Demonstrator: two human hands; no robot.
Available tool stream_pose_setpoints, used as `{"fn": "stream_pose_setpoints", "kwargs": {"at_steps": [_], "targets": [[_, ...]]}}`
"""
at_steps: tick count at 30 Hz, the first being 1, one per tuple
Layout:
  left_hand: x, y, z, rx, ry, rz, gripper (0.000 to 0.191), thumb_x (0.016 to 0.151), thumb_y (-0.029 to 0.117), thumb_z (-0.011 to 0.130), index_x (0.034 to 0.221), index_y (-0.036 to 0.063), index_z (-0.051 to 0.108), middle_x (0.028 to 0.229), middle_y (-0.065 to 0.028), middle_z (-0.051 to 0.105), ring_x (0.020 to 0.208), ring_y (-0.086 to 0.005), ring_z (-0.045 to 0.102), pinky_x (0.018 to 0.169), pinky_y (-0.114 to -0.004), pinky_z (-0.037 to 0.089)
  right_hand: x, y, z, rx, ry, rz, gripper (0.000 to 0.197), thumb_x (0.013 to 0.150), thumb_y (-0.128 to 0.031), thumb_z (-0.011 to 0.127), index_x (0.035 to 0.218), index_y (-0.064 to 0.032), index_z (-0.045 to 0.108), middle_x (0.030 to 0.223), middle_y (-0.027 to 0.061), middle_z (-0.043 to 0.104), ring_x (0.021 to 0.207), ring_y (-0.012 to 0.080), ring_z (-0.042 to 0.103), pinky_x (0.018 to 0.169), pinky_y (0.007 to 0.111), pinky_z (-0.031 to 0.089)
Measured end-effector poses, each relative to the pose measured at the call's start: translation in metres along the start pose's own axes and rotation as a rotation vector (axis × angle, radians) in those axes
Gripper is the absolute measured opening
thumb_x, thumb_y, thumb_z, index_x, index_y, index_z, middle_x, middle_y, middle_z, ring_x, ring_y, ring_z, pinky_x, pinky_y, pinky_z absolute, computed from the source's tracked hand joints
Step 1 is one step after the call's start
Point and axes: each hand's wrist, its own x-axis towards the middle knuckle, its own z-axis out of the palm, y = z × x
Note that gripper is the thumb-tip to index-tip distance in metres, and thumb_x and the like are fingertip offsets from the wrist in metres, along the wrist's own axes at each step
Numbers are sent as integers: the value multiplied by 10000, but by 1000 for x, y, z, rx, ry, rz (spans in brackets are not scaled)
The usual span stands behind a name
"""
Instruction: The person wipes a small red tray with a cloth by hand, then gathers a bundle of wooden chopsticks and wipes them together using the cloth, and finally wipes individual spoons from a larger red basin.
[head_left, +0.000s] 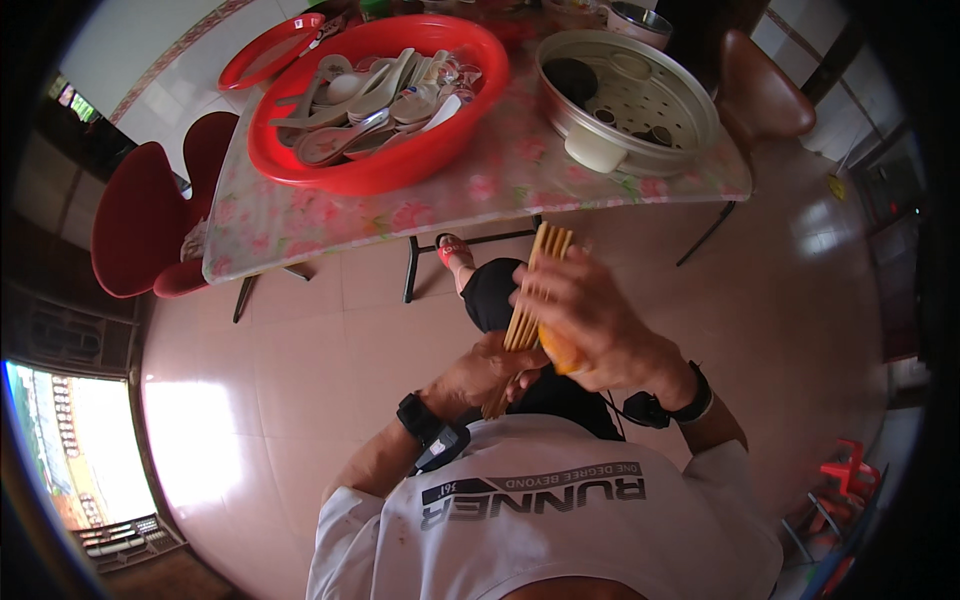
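Observation:
A bundle of light wooden chopsticks (523, 328) is held above my lap. My left hand (491, 367) is closed around its lower part. Across the upper part lie the fingers of my right hand (585, 315), a little blurred. An orange thing (561, 351), perhaps a cloth, is tucked under the right palm; its exact kind cannot be told. Beyond the hands, on the table, a red plastic basin (375, 180) holds many soup spoons (330, 144) and some clear wrapped or glassy pieces.
The table (315, 225) has a floral cover. A pale steamer pot (596, 150) with a perforated tray stands at its right, a red tray (259, 67) at the back left. Red chairs (139, 217) flank the left side; a brown chair (765, 97) is at the right.

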Motion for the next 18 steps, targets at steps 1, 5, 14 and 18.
{"fn": "stream_pose_setpoints", "kwargs": {"at_steps": [1,5,14,18], "targets": [[1,3,2,2,-4,-3,133,859,176,692,872,65,621,639,-7,572,484,-89,518,425,-213,397,-3,-1,9,-190,-170,-49,565,775,-167,676,1297,-30,506,1359,151,457,1313,351,400,1110,501,292],[1,12,3,201,-107,34,227,896,230,652,802,36,580,620,-3,550,483,-93,493,452,-225,392,-21,22,26,-518,-247,-188,491,811,-214,672,1284,-167,549,1347,71,488,1330,310,387,1125,545,246],[-15,27,7,366,-149,-155,184,871,185,677,764,56,602,578,8,541,478,-68,499,433,-205,372,-11,27,-6,-634,-196,-116,466,850,-115,592,1303,-36,514,1340,134,505,1328,309,407,1149,500,252],[-15,34,18,719,54,-221,244,878,229,661,722,54,593,559,7,549,463,-70,500,427,-205,363,-25,30,-1,-661,-281,-203,479,833,-87,588,1298,-5,508,1292,162,527,1297,321,440,1143,498,275]]}}
